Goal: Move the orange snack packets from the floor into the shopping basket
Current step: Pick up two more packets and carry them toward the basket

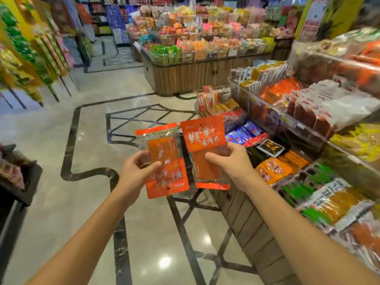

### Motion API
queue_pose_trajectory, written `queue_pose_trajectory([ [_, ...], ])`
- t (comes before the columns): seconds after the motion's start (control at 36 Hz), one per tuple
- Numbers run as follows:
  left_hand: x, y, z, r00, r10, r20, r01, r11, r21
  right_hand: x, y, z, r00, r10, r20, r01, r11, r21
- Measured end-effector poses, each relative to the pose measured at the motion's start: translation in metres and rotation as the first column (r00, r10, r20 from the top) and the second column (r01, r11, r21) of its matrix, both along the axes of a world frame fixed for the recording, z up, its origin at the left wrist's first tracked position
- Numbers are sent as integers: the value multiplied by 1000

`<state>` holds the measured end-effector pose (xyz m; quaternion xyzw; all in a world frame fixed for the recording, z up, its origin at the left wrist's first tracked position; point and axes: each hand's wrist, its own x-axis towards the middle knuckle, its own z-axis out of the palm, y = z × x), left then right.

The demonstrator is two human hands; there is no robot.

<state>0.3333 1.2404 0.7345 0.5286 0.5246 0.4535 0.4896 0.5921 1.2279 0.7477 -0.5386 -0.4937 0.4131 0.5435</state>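
Two orange snack packets are held up side by side in front of me, above the marble floor [86, 212]. My left hand [136, 171] grips the left packet [164, 165], which is turned upside down with its white lettering inverted. My right hand [230, 161] grips the right packet [205, 145], upright, its white lettering facing me. Both packets have clear windows showing an orange slab inside. No shopping basket can be made out in this view.
A tiered snack shelf [308, 153] full of packets runs along the right, with a wooden base. A round wooden display island [195, 77] stands ahead. Hanging goods line the left wall [24, 58]. A dark stand [18, 182] sits at the left edge.
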Motion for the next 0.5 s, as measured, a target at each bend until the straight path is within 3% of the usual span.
queue_pose_trajectory([
  [0.36,22,210,-44,998,-60,-34,55,992,-117,19,191,-42,996,-87,-14,85,988,-127],
  [0.5,36,296,-70,999,-17,-42,10,986,-164,36,287,-63,998,-53,-42,45,985,-169],
])
